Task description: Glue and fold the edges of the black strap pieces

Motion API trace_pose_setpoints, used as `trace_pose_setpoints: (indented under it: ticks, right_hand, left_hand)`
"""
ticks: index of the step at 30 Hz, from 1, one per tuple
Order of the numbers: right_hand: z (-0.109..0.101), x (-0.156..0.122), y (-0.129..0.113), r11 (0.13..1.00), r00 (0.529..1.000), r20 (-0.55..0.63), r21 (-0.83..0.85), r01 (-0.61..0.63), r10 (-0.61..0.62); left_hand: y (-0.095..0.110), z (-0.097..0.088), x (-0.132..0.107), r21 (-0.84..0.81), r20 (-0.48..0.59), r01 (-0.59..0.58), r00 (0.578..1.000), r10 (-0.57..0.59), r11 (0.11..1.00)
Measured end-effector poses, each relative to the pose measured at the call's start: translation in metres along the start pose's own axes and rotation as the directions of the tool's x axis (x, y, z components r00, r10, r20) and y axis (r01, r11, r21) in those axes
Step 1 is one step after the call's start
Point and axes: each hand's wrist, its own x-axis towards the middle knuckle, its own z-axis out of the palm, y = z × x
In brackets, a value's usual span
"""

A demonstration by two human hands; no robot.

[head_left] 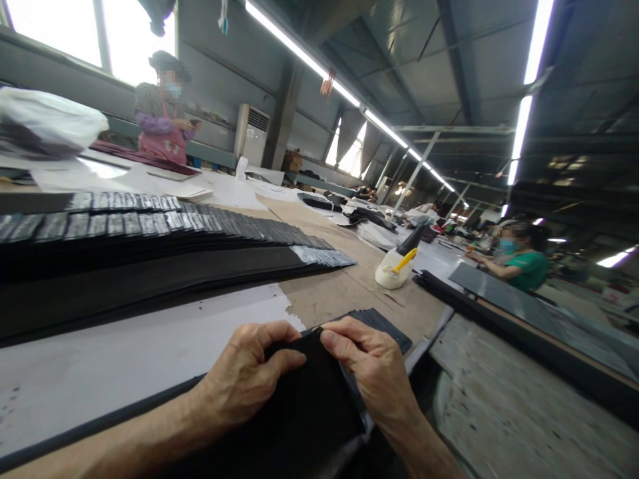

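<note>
My left hand [252,372] pinches the upper left edge of a piece of black fabric [304,406], thumb on top and fingers beneath. At the fabric's top corner my right hand [372,362] grips the edge between thumb and fingers. The two hands are close together, with the fabric running down toward me between them. Just beyond the right hand lie flat dark pieces [382,326] in a small stack. Whether the fabric is one layer or more I cannot tell.
Long stacks of black strips [150,279] with shiny ends lie at the left. Ahead stands a cut white container [394,269] with a yellow-handled brush [405,261]. A speckled board [524,399] is at the right. One co-worker [164,120] stands far left, another [526,263] right.
</note>
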Motion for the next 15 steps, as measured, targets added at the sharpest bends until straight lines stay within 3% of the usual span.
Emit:
trace_pose_setpoints:
  ticks: [8,15]
  right_hand:
    - [0.0026,-0.0006,0.0001,0.996,1.0,0.018,0.09,0.006,-0.008]
    - [0.0041,0.0037,0.0015,0.943,0.989,0.077,0.302,-0.142,0.125]
  left_hand:
    - [-0.0004,0.0016,0.0004,-0.014,0.009,0.015,1.0,-0.015,1.0]
    - [-0.0073,-0.0005,-0.0038,0.007,0.006,0.007,1.0,-0.007,1.0]
